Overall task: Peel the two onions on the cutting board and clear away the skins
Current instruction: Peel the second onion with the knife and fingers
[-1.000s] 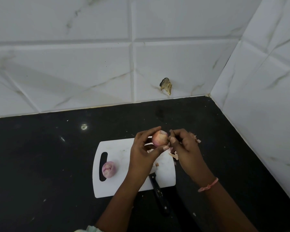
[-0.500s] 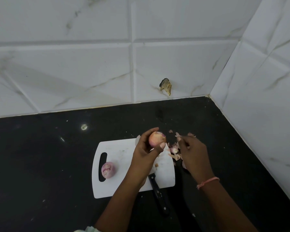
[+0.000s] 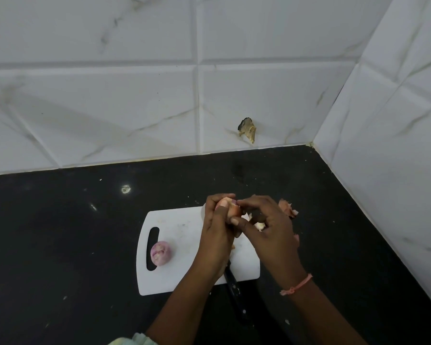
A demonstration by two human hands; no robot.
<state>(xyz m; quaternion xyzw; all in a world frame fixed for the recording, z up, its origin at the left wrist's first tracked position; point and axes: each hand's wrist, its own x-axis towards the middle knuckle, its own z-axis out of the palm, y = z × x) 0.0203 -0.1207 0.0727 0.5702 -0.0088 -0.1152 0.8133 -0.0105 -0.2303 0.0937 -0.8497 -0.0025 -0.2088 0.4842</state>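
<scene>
Onion in hand [image 3: 230,209]: left hand [image 3: 218,232] cups it above cutting board [image 3: 184,225].
Right hand [image 3: 264,225]: fingertips pinch its skin.
Second onion [image 3: 160,253]: peeled, beside board's handle slot.
Risk: torn skins [image 3: 288,207] scatter onto counter [image 3: 60,232].

Your cutting board [image 3: 184,277] lies on the counter [image 3: 60,245], near the corner where the two walls meet. One onion [image 3: 160,253] sits on the board's left end, just beside the handle slot [image 3: 152,247]. You hold the other onion [image 3: 230,209] above the board's far right corner, left hand [image 3: 217,235] left of it, right hand [image 3: 269,230] right. Skins [image 3: 288,207] lie on the counter right of the board. The knife [image 3: 234,290] lies across the board's near edge.
</scene>
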